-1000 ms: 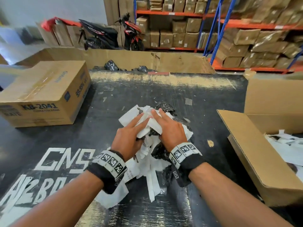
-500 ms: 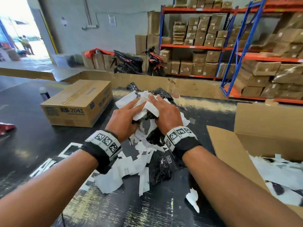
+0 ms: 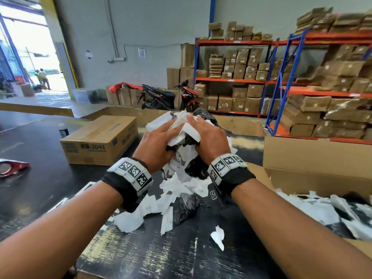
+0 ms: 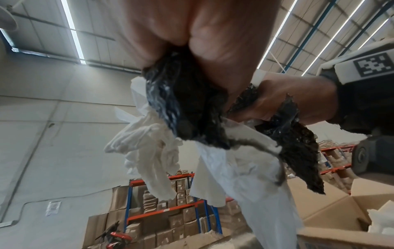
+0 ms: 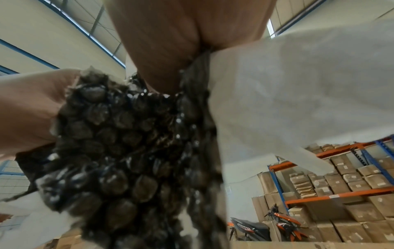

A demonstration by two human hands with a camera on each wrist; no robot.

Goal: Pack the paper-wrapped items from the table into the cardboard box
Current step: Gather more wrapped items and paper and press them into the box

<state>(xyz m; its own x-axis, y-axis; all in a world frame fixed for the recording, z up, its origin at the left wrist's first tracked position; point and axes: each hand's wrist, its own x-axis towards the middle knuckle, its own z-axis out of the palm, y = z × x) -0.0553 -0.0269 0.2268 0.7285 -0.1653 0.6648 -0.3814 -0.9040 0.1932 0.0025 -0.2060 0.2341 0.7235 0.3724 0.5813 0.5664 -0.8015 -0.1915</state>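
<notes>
Both hands hold one bundle of white paper and black bubble wrap (image 3: pixel 186 135) raised above the dark table (image 3: pixel 40 188). My left hand (image 3: pixel 155 146) grips its left side and my right hand (image 3: pixel 209 141) grips its right side, fingers curled over the top. Paper strips and black wrap hang below the hands (image 3: pixel 181 190). From the left wrist I see black wrap and white paper (image 4: pixel 192 118) squeezed in the palm; from the right wrist, black bubble wrap (image 5: pixel 127 151) and white paper (image 5: pixel 298 92). The open cardboard box (image 3: pixel 314 158) stands to the right, holding similar paper and wrap (image 3: pixel 322 214).
A closed cardboard box marked KB-2041 (image 3: pixel 100 139) sits on the table at the left. A loose paper scrap (image 3: pixel 218 237) lies near the front. A red packet (image 3: pixel 10 168) lies at the far left. Shelving with cartons (image 3: pixel 302 87) and parked scooters (image 3: pixel 161 97) stand behind.
Both hands have lifted the bundle off the table and carried it upward, with strips trailing below. The head view has tilted up, showing more of the warehouse and of the open box.
</notes>
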